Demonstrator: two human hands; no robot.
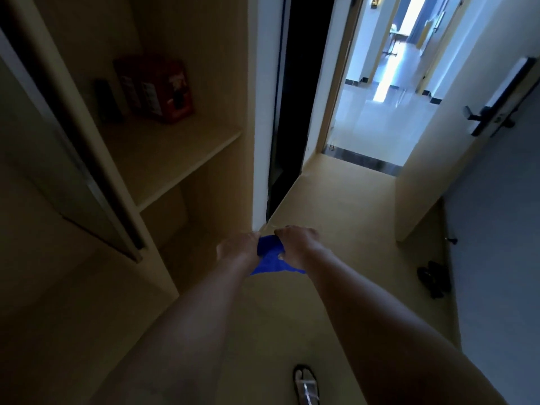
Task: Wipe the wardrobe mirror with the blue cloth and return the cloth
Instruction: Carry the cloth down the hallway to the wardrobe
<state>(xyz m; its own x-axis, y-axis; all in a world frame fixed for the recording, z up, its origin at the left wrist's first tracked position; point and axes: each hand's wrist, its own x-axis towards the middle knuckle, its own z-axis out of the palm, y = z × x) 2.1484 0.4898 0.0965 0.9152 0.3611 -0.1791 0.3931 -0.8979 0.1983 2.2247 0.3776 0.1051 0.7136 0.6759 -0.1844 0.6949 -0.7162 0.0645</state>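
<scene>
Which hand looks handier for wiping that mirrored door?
Probably the left hand. Both it and the right hand grip the blue cloth, but the mirrored door stands on the person's left, so the left reaches it without crossing over.

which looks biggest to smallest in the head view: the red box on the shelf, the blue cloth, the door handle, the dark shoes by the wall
1. red box
2. blue cloth, partly hidden by both hands
3. door handle and dark shoes look alike in size, so unranked

Differing distances from the camera make true sizes unsure.
</scene>
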